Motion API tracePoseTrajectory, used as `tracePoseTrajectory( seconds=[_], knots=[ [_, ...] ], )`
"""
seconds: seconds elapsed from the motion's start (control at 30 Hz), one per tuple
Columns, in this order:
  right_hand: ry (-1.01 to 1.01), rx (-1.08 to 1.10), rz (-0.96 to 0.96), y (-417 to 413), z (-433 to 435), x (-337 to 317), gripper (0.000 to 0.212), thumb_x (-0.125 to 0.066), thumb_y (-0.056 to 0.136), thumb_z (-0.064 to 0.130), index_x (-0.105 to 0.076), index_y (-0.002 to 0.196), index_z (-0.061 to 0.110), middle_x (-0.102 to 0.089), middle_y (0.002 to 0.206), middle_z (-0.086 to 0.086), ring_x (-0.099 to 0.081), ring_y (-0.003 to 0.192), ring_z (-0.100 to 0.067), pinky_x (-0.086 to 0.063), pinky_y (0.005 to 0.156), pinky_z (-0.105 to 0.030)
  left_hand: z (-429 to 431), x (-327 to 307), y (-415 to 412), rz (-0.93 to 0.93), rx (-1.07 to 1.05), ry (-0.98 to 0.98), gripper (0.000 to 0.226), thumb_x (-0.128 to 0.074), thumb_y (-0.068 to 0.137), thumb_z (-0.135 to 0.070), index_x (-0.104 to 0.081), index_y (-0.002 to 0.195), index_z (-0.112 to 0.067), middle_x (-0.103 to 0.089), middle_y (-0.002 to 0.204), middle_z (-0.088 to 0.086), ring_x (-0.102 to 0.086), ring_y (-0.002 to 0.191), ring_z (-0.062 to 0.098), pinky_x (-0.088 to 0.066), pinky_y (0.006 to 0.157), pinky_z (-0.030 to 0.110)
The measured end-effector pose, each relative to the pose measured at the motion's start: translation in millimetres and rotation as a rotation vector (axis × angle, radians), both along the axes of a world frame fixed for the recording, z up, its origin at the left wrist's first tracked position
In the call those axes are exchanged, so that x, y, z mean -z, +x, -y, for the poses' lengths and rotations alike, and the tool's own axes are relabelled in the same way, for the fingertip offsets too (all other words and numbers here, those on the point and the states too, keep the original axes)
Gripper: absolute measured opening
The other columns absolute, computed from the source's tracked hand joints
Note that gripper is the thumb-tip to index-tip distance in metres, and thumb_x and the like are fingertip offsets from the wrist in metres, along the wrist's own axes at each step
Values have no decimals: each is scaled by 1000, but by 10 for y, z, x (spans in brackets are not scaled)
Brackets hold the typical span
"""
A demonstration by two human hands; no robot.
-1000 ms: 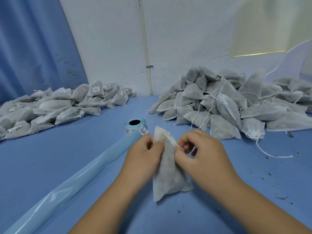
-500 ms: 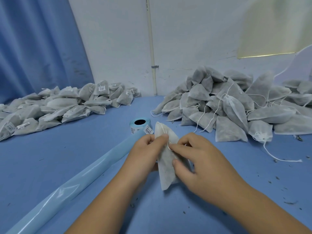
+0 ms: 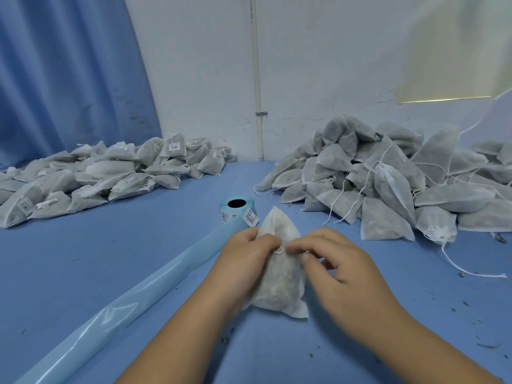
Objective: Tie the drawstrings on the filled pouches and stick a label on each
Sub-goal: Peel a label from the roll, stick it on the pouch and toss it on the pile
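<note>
At six o'clock on the blue table point(image 3: 138, 259), I have one filled pouch point(image 3: 279, 284) between both hands. My left hand point(image 3: 246, 261) pinches its gathered neck, fingers curled round the fabric. My right hand point(image 3: 340, 267) has thumb and forefinger drawn together beside a small loop of drawstring point(image 3: 279, 250), though blur means I cannot tell whether it has the cord. I judge the knot is formed but not snugged. Next I must pull that loop tight, then reach to twelve o'clock for the label roll point(image 3: 237, 210). Untied pouches point(image 3: 388, 176) heap at two o'clock, labelled ones point(image 3: 110, 173) at ten.
</note>
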State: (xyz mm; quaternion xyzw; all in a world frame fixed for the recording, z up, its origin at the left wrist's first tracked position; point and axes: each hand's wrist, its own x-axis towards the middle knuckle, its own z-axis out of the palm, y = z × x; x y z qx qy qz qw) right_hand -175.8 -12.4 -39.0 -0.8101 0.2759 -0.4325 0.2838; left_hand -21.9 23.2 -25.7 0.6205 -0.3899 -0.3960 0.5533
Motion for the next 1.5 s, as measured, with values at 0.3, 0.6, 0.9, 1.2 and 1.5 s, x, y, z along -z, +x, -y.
tracePoseTrajectory(
  seconds=[0.3, 0.6, 0.9, 1.2, 1.5],
  knots=[
    [172, -16, -58, 39, 49, 109, 51, -49, 82, -11, -72, 68, 33, -67, 70, 9, -60, 68, -6, -43, 66, -15, 49, -79, 456, -112, -295, -34, 9, -59, 84, -17, -58, 76, -14, -59, 71, 5, -57, 65, 23, -46, 61, 29],
    [424, 64, -85, 557, 459, 58, 31, -51, 83, 2, -70, 74, 25, -70, 68, 10, -64, 61, -11, -44, 56, -22, -7, -114, 889, -294, -438, -25, 13, -54, 92, -18, -64, 85, -14, -70, 58, -1, -67, 56, 17, -49, 50, 25],
    [489, 262, 20, 1252, 1110, 61, 19, -56, 75, 11, -63, 86, -3, -57, 63, 0, -56, 63, -21, -45, 64, -37, 41, -84, 1001, -339, -428, 21, 15, -55, 92, -18, -65, 85, -11, -70, 65, 4, -66, 65, 23, -49, 56, 28],
    [390, 367, -101, 1340, 1378, 221, 23, -57, 82, 11, -65, 102, 19, -69, 104, 0, -62, 98, -19, -48, 86, -30, 75, -100, 1008, -310, -374, 24, 14, -54, 91, -18, -65, 85, -12, -68, 52, -1, -65, 43, 14, -45, 37, 20],
    [300, 304, -241, 1413, 1331, 247, 20, -57, 80, 12, -63, 95, 23, -67, 91, 6, -60, 89, -15, -46, 74, -29, 127, -55, 938, -192, -365, 48, 10, -53, 90, -20, -60, 91, -13, -64, 80, 6, -62, 66, 23, -46, 50, 23]
  ],
)
